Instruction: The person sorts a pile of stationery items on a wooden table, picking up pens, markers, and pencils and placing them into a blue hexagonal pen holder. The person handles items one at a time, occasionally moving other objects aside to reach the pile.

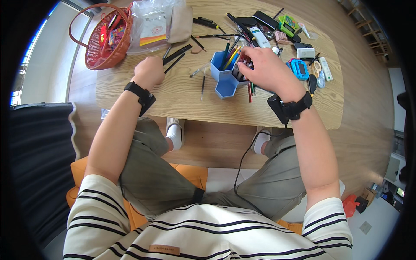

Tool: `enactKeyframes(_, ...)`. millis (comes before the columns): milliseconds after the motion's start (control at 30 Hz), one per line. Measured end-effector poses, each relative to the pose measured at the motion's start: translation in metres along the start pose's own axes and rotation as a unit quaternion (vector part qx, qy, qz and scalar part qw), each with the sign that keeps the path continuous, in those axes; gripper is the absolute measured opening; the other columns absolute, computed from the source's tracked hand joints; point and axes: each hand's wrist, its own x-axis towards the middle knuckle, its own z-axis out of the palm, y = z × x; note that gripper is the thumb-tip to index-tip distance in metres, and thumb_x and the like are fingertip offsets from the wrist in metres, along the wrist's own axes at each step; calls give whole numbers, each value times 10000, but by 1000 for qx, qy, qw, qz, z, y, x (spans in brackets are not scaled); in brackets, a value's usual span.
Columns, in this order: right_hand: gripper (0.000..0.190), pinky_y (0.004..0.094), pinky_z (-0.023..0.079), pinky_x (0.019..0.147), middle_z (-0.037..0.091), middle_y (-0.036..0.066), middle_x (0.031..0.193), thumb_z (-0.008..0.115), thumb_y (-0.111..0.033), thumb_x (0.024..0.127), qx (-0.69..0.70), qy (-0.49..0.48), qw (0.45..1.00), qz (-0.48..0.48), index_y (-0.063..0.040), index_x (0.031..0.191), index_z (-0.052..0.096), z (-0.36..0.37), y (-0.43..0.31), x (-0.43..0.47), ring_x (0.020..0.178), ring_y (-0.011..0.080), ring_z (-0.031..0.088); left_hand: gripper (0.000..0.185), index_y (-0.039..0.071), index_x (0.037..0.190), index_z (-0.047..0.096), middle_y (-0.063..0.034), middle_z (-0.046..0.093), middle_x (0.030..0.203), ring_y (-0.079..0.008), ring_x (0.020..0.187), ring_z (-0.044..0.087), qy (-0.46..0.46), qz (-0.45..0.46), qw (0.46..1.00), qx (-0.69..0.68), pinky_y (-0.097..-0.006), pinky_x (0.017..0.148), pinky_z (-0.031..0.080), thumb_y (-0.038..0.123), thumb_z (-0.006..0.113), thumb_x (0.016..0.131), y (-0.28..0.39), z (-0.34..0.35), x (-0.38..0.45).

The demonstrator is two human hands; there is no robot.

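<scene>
My right hand (267, 68) is over the right compartment of a blue pen holder (226, 87) made of joined hexagonal cups. Its fingers reach in among the pens there, and their tips are partly hidden, so a grip cannot be made out. Coloured pencils (232, 58) stand upright in the back left cup; the front cup looks bare inside. On the table's left half, my left hand (149, 72) is curled with its fingers underneath, out of sight. Just beside its knuckles lie a thick black marker (177, 53) and a thinner black pen (175, 63).
On the wooden table (182, 104) a red woven basket (120, 58) stands at the left, by a clear plastic bag (149, 19). Pens, a green toy card machine (288, 26), a blue toy gadget (299, 69) and a white remote (325, 69) crowd the right. A cable (240, 165) trails from my right wrist.
</scene>
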Motion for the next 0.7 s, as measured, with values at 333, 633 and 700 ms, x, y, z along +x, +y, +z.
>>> enactKeyframes(333,316,453,629,863,795,240,960,704,-223,973,-12,-9,1000,8,47,1127,760,0,1,2,910,417,773,236,24,1071,777,-172,792,1109,-402,1034,758,202,195,950,-135,-500,916,611,209,671,970,48,-20,-1)
enactKeyframes(633,297,457,608,864,787,229,1004,688,-219,1004,2,-27,999,19,49,1121,739,-2,-4,0,939,415,751,246,74,1156,751,-93,732,1174,-318,1198,667,308,304,897,-94,-422,1007,584,45,608,958,89,12,46)
enactKeyframes(700,294,455,608,864,784,233,1005,690,-213,1000,10,-37,999,31,49,1123,739,-2,-3,1,940,415,752,233,75,1136,753,-94,732,1164,-317,1190,665,288,288,911,-58,-424,1006,584,50,609,954,92,12,52)
